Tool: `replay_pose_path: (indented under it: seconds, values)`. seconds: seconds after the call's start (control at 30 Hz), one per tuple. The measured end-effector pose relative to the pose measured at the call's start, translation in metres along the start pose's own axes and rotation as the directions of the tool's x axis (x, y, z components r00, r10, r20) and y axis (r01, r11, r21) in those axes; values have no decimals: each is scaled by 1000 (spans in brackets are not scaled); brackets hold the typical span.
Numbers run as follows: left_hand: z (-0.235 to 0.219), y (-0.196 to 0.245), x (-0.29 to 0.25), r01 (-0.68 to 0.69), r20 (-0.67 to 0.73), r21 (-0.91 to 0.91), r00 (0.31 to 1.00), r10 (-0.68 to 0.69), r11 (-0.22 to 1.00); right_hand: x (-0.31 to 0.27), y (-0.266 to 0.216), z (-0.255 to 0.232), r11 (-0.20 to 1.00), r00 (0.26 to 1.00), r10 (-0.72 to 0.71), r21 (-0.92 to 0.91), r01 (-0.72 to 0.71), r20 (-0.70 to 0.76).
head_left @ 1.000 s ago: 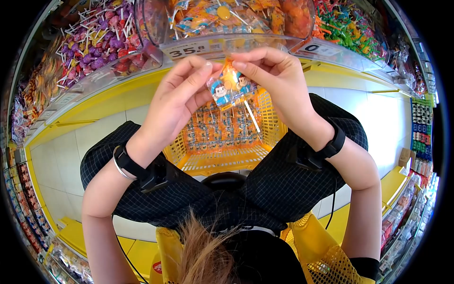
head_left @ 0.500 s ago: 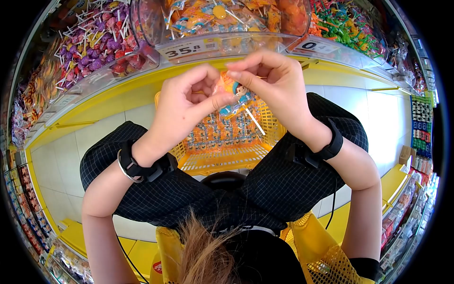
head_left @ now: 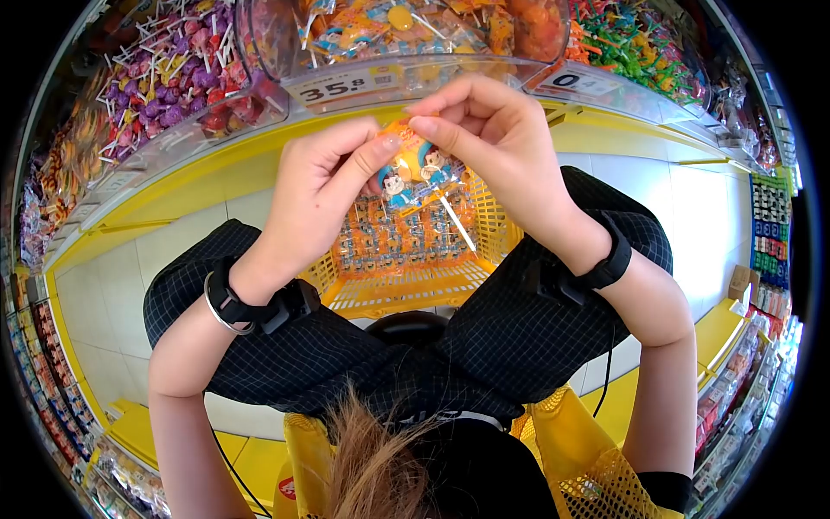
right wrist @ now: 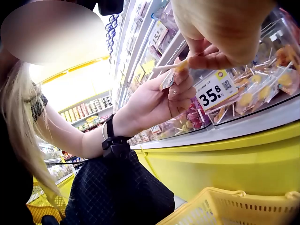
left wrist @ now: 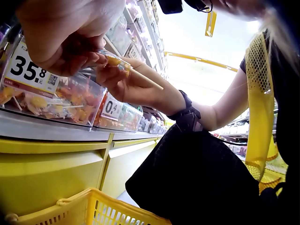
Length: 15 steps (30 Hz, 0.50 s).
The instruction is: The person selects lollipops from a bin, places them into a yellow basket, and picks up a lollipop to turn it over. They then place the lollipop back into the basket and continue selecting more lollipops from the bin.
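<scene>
Both hands hold one wrapped lollipop up over the basket. Its clear and orange wrapper shows two cartoon figures in blue, and the white stick points down toward the lap. My left hand pinches the wrapper's left side between thumb and fingers. At the top edge, my right hand pinches with thumb and index finger, fingertips close to the left ones. In the left wrist view the stick juts out past the right hand. Below, a yellow basket stands between the knees with rows of similar lollipops in it.
Clear bins of loose lollipops line the shelf ahead: purple and red ones at left, orange packets in the middle, green ones at right. A 35.8 price tag fronts the middle bin. The yellow shelf base runs below.
The left hand's thumb moved across the wrapper and then back to its left side, uncovering both cartoon figures again. The right hand keeps its pinch, now slightly higher than half a second ago.
</scene>
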<state>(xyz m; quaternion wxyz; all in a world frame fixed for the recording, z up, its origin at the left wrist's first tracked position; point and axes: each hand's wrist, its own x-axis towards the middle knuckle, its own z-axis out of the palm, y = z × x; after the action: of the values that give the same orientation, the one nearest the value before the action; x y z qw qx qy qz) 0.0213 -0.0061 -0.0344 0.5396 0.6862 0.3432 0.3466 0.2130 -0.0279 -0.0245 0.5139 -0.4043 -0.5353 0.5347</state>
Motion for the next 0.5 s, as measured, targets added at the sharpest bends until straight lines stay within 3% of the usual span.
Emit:
replay_pose_path:
  seconds: [0.1, 0.2, 0.33, 0.5]
  values:
    - [1, 3, -2, 3, -13, 28, 1000, -3, 1000, 1, -3, 0, 1000, 1000, 15, 28, -15, 5]
    - [3, 2, -2, -1, -42, 56, 999, 4, 998, 2, -5, -1, 992, 993, 117, 37, -118, 24]
    - [2, 1, -1, -27, -74, 71, 997, 32, 997, 0, 0, 4, 987, 982, 140, 59, -148, 123]
    - [0, -1, 0, -12, -21, 1, 1000, 12, 1000, 0, 5, 2, 977, 973, 182, 85, -195, 139]
